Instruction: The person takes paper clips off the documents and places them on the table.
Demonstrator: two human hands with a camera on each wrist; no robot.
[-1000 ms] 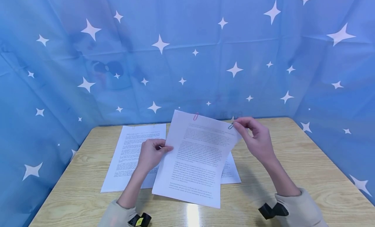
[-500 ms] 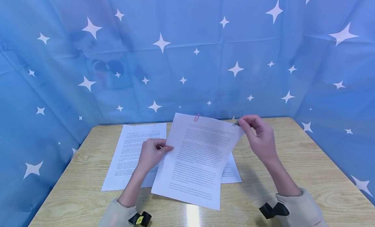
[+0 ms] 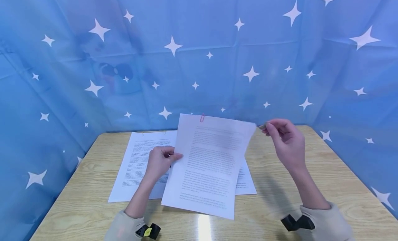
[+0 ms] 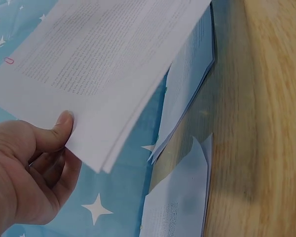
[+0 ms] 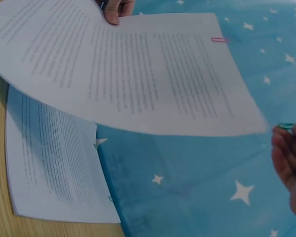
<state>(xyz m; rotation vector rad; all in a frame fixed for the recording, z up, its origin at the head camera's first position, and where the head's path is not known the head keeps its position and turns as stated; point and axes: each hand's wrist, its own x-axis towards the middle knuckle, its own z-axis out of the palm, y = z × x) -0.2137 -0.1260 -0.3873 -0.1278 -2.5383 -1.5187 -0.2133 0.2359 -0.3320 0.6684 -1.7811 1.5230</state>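
My left hand [image 3: 161,163] pinches the left edge of a printed sheaf of paper [image 3: 208,165], holding it raised and tilted above the table. A pink paper clip [image 3: 202,118] sits on the sheaf's top edge, left of its middle. Just off the sheaf's top right corner, my right hand [image 3: 287,141] pinches a green paper clip [image 5: 285,126] between thumb and fingers. In the right wrist view that clip is apart from the paper. The left wrist view shows the left thumb [image 4: 64,126] on the sheet's face.
Behind my left hand another printed stack [image 3: 136,165] lies on the wooden table [image 3: 311,185], with two clips on its top edge. A further stack [image 3: 247,182] lies partly under the raised sheaf. A blue star-patterned curtain [image 3: 199,61] hangs behind the table.
The green paper clip has come off the sheaf's top right corner. My right hand has moved right with it. The sheaf has shifted slightly up and left at its top.
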